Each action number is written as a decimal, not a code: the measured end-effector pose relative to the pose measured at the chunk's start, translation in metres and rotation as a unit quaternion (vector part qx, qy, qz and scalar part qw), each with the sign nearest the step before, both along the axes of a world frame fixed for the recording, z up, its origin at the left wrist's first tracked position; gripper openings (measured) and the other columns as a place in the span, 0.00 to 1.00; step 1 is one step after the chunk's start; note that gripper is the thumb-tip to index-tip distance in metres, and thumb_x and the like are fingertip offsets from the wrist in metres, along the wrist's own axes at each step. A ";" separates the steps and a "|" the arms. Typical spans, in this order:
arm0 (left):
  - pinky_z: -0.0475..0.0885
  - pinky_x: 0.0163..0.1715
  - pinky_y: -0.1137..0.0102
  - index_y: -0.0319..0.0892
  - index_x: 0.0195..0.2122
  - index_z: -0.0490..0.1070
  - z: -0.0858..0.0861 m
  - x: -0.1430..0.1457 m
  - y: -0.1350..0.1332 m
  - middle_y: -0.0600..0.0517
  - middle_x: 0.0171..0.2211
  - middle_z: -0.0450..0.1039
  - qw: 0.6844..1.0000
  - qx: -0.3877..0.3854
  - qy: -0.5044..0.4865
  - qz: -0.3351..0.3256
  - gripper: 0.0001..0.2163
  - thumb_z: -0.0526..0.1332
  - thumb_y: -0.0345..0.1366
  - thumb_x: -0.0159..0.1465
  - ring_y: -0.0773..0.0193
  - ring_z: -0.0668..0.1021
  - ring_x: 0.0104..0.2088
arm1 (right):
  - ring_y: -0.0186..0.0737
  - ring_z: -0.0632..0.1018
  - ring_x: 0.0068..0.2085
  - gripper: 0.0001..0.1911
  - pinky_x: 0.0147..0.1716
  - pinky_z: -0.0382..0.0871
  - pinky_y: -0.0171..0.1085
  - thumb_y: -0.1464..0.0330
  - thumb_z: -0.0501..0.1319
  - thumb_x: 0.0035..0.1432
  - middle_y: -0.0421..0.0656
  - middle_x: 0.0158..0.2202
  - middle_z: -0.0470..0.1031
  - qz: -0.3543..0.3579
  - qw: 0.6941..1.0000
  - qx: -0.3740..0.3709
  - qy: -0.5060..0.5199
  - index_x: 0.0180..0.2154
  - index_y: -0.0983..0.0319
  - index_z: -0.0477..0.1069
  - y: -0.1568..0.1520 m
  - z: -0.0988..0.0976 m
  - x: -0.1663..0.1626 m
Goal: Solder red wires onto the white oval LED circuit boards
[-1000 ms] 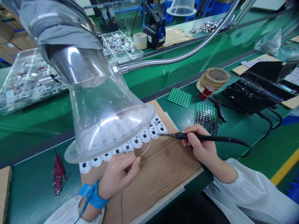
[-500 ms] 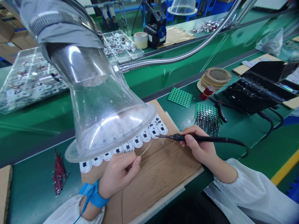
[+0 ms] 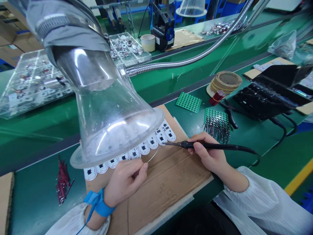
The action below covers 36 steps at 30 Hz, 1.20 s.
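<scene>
My right hand holds a black soldering iron like a pen, its fine tip at the edge of a curved strip of white round-lobed circuit boards. My left hand pinches a thin solder wire, which runs up toward the boards. The strip lies on a brown cardboard sheet. A clear plastic fume hood hangs above the strip and covers part of it. A blue wrist strap circles my left wrist.
A green circuit panel, a pin-studded board, pliers and a black soldering station lie to the right. Red components lie left. A metal hose crosses above. Acrylic trays of parts stand behind.
The soldering iron tip has shifted slightly left, closer to the boards. My left hand and the solder wire stay almost still, and the view has moved slightly.
</scene>
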<state>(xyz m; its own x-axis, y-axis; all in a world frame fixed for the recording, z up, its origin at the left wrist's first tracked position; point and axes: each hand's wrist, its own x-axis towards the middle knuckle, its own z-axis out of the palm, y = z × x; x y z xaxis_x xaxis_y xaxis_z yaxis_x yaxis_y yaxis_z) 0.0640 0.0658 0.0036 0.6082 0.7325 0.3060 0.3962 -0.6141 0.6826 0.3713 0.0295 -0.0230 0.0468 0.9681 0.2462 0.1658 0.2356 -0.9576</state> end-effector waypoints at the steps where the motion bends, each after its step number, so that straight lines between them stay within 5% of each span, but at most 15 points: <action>1: 0.53 0.22 0.71 0.44 0.25 0.51 0.000 0.000 0.000 0.61 0.21 0.48 1.000 0.002 0.001 0.001 0.19 0.55 0.25 0.73 0.72 0.57 0.21 | 0.33 0.80 0.29 0.08 0.28 0.74 0.31 0.59 0.64 0.75 0.40 0.31 0.80 -0.011 1.000 0.003 0.006 0.45 0.56 0.78 0.000 0.000 0.000; 6: 0.57 0.23 0.73 0.44 0.26 0.59 0.004 -0.002 -0.001 0.61 0.20 0.55 0.999 0.036 0.004 0.018 0.16 0.54 0.26 0.73 0.72 0.62 0.20 | 0.31 0.79 0.26 0.11 0.25 0.72 0.28 0.58 0.64 0.75 0.39 0.28 0.79 -0.057 0.998 0.008 0.032 0.42 0.57 0.78 0.002 0.009 -0.005; 9: 0.62 0.22 0.77 0.44 0.36 0.67 0.008 -0.012 -0.001 0.62 0.22 0.63 0.996 0.060 0.012 0.060 0.08 0.56 0.27 0.72 0.73 0.67 0.20 | 0.32 0.79 0.27 0.11 0.26 0.72 0.29 0.58 0.64 0.74 0.39 0.28 0.79 -0.069 0.997 0.002 0.043 0.41 0.58 0.78 0.007 0.019 -0.013; 13: 0.61 0.20 0.78 0.45 0.39 0.66 0.006 -0.025 0.003 0.63 0.21 0.62 0.987 0.099 0.010 0.127 0.05 0.60 0.27 0.70 0.73 0.66 0.18 | 0.34 0.79 0.27 0.12 0.26 0.73 0.31 0.57 0.64 0.74 0.40 0.28 0.79 -0.068 0.996 0.003 0.050 0.41 0.58 0.78 0.013 0.023 -0.028; 22: 0.63 0.24 0.76 0.43 0.40 0.70 -0.004 -0.021 0.012 0.59 0.26 0.68 0.987 0.137 -0.005 0.089 0.04 0.61 0.31 0.74 0.71 0.69 0.23 | 0.34 0.77 0.27 0.11 0.26 0.70 0.32 0.59 0.65 0.73 0.39 0.29 0.78 -0.070 0.996 0.004 0.061 0.40 0.58 0.79 0.012 0.002 -0.027; 36: 0.65 0.25 0.74 0.43 0.40 0.71 -0.005 -0.021 0.014 0.59 0.24 0.69 0.990 0.107 -0.003 0.090 0.05 0.59 0.33 0.75 0.70 0.70 0.23 | 0.34 0.76 0.27 0.09 0.27 0.70 0.34 0.60 0.66 0.72 0.39 0.31 0.77 -0.050 0.998 0.004 0.037 0.40 0.58 0.79 0.011 0.003 -0.027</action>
<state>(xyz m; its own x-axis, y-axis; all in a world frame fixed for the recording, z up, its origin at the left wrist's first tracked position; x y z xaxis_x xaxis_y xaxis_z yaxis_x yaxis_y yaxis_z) 0.0429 0.0803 -0.0015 0.4714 0.7471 0.4686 0.5082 -0.6644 0.5479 0.3446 0.0402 -0.0205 0.1605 0.9558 0.2462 0.1176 0.2291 -0.9663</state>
